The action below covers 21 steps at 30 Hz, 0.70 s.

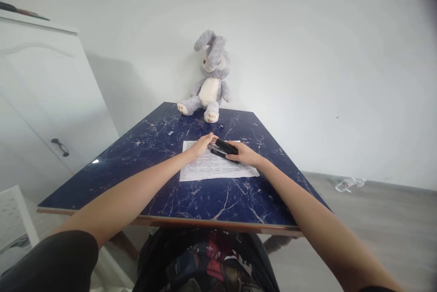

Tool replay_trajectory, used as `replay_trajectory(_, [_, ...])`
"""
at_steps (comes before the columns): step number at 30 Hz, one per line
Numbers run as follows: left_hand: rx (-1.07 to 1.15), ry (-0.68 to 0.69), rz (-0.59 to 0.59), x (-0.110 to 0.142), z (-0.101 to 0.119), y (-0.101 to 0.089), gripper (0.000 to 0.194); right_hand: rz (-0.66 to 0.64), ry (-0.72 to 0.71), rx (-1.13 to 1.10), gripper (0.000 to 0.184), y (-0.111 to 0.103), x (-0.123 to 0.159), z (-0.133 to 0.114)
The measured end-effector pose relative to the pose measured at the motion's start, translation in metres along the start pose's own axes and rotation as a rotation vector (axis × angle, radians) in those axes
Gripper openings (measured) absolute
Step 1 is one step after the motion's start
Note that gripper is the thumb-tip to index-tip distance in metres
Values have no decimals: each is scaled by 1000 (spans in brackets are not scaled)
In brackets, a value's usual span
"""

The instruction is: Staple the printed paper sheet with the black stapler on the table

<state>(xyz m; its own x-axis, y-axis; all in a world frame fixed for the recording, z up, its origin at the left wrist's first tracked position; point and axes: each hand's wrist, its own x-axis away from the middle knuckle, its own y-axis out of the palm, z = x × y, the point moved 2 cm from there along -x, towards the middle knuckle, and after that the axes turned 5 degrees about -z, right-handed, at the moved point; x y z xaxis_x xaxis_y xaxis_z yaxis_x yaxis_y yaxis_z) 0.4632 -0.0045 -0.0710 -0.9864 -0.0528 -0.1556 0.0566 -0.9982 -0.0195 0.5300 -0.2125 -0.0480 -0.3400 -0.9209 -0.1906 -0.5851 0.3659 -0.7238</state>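
A black stapler (228, 147) is over a printed sheet of paper (194, 172) on the blue marble-patterned table. Its upper and lower parts stand apart, with a silvery strip showing between them at the left end. My right hand (246, 153) grips the stapler's right end, thumb on the near side. At the opposite end, my left hand (204, 143) has its fingers drawn together against the stapler's tip. Its fingertips are partly hidden, so any small item in them cannot be made out.
A grey plush rabbit (210, 89) sits at the table's (153, 196) far end, against the wall. A small pale scrap (170, 133) lies left of the paper. A white cabinet (41, 100) stands at left. Clear plastic (350, 184) lies on the floor at right.
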Motion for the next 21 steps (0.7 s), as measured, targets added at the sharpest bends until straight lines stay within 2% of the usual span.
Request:
replay_trajectory(7, [37,-22,-21,1,1,1,46,3,8,7,44,0,0,-2])
replay_trajectory(10, [-22,21,7,0,-1,-2,37,46,18,75,41,0,-1,-6])
replay_trajectory(13, [-44,68,33,0,-3,-2,25,144,20,176,41,-2,-1,-10])
replay_trajectory(16, [55,72,65,1,-1,0,22,209,-32,347,49,-2,2,-17])
replay_trajectory(19, [205,6,96,4,3,2,30,216,-109,628,58,1,4,-25])
replay_trajectory(21, [265,-19,84,7,6,4,29,208,-161,789,60,6,4,-31])
